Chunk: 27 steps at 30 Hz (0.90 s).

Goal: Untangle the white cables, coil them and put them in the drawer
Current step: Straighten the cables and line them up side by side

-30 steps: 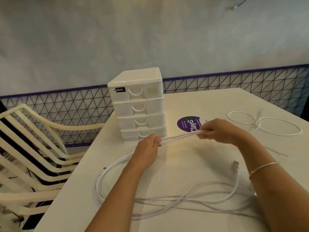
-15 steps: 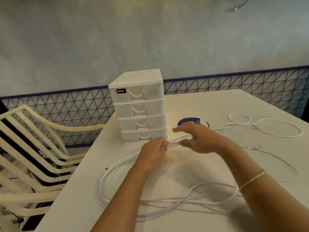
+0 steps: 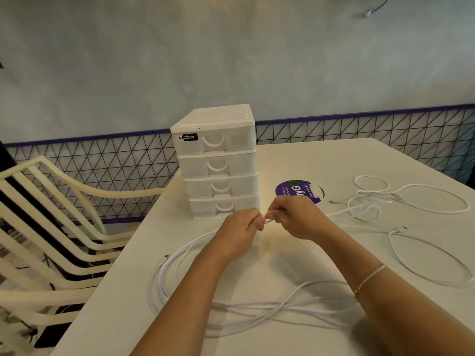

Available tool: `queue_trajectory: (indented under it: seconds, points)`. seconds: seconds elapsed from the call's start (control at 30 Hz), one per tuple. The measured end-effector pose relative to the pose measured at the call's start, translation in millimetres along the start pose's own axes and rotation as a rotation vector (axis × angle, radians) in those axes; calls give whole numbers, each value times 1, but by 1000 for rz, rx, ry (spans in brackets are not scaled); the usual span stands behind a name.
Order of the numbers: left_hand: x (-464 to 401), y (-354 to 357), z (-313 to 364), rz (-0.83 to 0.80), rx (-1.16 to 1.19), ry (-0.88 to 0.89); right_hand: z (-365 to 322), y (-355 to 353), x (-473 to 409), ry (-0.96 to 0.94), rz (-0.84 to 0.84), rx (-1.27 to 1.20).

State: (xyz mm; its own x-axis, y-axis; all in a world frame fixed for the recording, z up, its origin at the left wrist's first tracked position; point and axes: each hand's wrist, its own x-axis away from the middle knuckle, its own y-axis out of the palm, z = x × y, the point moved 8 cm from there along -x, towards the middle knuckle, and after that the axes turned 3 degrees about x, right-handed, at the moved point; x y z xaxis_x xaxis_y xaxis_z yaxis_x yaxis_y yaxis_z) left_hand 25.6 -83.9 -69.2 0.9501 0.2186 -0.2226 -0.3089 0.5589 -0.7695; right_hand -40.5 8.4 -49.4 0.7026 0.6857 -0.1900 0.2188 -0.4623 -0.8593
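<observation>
Nearest me: a long bundle of white cables (image 3: 257, 310) lies in slack loops on the worktop (image 3: 295, 253), running under both forearms and curving up the left side toward my hands.

Mid: my left hand (image 3: 237, 233) is curled around the bundled strands where they rise off the worktop. My right hand (image 3: 295, 218) pinches the same strands, its fingertips almost touching the left. Both are closed on cable, in front of the bottom drawer.

Step in hand, as I judge it: gathering a turn of the coil. Best done by keeping the left grip fixed as the anchor, feeding each loop in at an even size, and letting slack trail free so it does not twist.

Right of my hands: two more thin cables (image 3: 411, 199) lie loose, partly looped, untouched.

Far: the drawer unit (image 3: 217, 160), all four drawers shut. One must be opened before anything goes in.
</observation>
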Motion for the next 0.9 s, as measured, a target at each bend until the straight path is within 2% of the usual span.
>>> queue_trajectory:
  seconds: [0.13,0.27,0.47,0.63,0.73,0.9]
  points:
    - [-1,-8,-9,120,5,-35,-8,13,1,-59,-144,4]
    - [-2,-7,-7,147,-32,-34,-5,18,3,-31,-267,-46]
    - [2,7,6,-40,58,-27,8,1,5,-26,-122,-76]
    - [-2,-6,-13,93,21,-63,-6,20,4,-77,-205,18]
    - [-2,-10,-16,133,-11,-53,-1,10,4,-64,-195,10]
    - [-2,-14,-20,153,9,-57,43,-21,8,105,-120,-320]
